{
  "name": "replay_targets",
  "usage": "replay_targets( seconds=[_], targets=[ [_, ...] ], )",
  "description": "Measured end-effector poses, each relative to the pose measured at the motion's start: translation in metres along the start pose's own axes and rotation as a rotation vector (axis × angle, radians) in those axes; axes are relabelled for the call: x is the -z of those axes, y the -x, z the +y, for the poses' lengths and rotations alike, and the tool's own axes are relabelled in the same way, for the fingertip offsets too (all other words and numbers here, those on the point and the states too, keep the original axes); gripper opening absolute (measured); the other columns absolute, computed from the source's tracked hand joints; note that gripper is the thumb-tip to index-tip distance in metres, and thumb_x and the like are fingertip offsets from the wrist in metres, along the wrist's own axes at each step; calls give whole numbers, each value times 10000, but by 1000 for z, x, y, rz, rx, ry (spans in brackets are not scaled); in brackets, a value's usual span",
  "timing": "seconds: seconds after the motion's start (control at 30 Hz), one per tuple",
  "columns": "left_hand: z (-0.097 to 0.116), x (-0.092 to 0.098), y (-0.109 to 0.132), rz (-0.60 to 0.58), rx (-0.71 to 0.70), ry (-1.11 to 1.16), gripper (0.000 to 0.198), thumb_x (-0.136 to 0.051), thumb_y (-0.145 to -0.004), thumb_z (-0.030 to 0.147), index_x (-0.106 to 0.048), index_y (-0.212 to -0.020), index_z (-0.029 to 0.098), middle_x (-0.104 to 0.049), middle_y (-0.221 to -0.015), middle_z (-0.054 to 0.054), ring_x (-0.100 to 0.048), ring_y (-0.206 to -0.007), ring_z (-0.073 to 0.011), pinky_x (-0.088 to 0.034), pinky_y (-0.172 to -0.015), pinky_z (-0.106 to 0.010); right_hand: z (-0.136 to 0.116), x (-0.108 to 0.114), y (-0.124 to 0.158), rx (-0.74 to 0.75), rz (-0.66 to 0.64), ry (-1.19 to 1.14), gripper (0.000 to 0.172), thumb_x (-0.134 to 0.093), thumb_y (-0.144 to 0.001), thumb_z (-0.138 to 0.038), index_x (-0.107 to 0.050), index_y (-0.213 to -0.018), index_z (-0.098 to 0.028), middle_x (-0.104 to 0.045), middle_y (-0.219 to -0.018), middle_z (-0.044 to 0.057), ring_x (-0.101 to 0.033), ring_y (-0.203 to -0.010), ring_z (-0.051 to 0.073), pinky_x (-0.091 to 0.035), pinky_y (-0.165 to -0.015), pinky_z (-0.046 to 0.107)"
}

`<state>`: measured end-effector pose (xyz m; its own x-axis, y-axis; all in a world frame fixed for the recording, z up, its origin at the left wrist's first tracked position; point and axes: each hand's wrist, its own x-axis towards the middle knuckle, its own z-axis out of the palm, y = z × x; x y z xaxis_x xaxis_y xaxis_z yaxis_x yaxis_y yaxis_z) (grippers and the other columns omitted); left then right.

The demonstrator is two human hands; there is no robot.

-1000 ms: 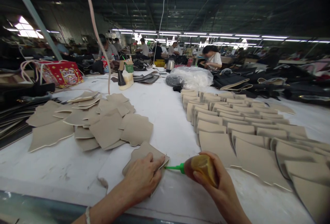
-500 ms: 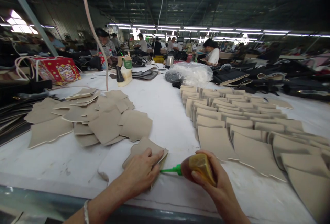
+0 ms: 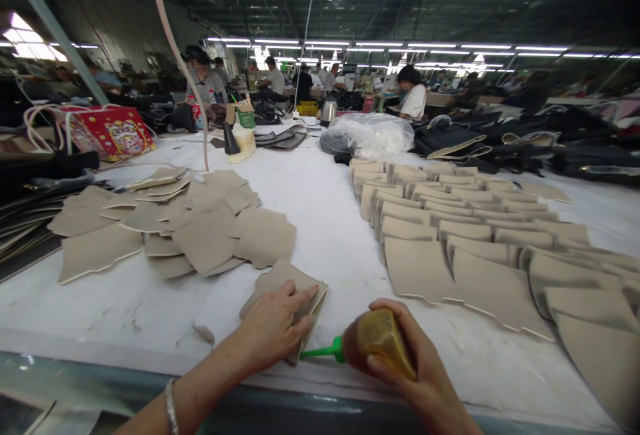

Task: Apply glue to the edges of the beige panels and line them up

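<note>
Near the table's front edge, a beige cut panel (image 3: 277,277) lies under my left hand (image 3: 275,325). That hand rests on top of it, fingers stretched out and the index finger pointing along the right edge. My right hand (image 3: 417,358) is wrapped round a squeeze bottle (image 3: 377,341) of amber-brown liquid, tilted on its side. Its thin green nozzle (image 3: 323,351) points left, with the tip at the panel's lower right edge. My left fingers hide part of the panel.
Loose beige panels (image 3: 205,228) lie heaped at left. Overlapping rows of folded beige pieces (image 3: 417,268) stand at right on the white tabletop (image 3: 320,221). Farther back are a red gift bag (image 3: 117,131), clear plastic (image 3: 373,135), dark material (image 3: 455,138) and several people at work.
The bottle and my right hand have moved slightly down and left, so the nozzle tip sits lower along the panel's edge. My left hand stays nearly in place.
</note>
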<state>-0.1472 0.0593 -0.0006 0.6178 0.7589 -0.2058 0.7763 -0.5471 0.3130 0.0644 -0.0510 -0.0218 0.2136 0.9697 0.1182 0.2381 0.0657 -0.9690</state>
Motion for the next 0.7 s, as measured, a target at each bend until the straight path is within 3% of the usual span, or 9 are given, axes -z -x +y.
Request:
replay_targets(
  seconds=[0.17, 0.33, 0.5, 0.7],
  targets=[
    [0, -1, 0, -3, -8, 8, 480, -351, -901, 413, -400, -1374, 343, -560, -1040, -44, -619, -903, -246, -457, -821, -375, 0, 0, 2, -23, 84, 45, 453, -683, -732, -418, -495, -1107, -250, -580, -952, 7, -565, -845, 217, -440, -761, 286],
    [0, 0, 1, -8, -7, 4, 484, -354, -900, 423, -400, -1374, 338, -556, -1049, -47, -613, -913, -246, -453, -824, -370, -1, 1, 4, -43, -40, -23, 485, -661, -732, -453, -470, -1129, -249, -580, -949, 10, -576, -827, 226, -443, -744, 301],
    [2, 2, 1, -30, 8, 2, 486, -346, -902, 413, -392, -1380, 337, -548, -1066, -47, -605, -911, -231, -445, -822, -343, 0, -2, 5, -52, 120, 49, 465, -679, -732, -442, -487, -1110, -251, -579, -986, 16, -573, -871, 233, -431, -785, 303],
    [2, 2, 2, -29, 9, 13, 482, -355, -904, 428, -399, -1374, 332, -545, -1072, -47, -603, -917, -229, -441, -824, -342, 0, -3, 6, -50, -22, -39, 473, -661, -735, -448, -482, -1125, -249, -607, -932, 11, -593, -802, 228, -457, -722, 307]
  ],
)
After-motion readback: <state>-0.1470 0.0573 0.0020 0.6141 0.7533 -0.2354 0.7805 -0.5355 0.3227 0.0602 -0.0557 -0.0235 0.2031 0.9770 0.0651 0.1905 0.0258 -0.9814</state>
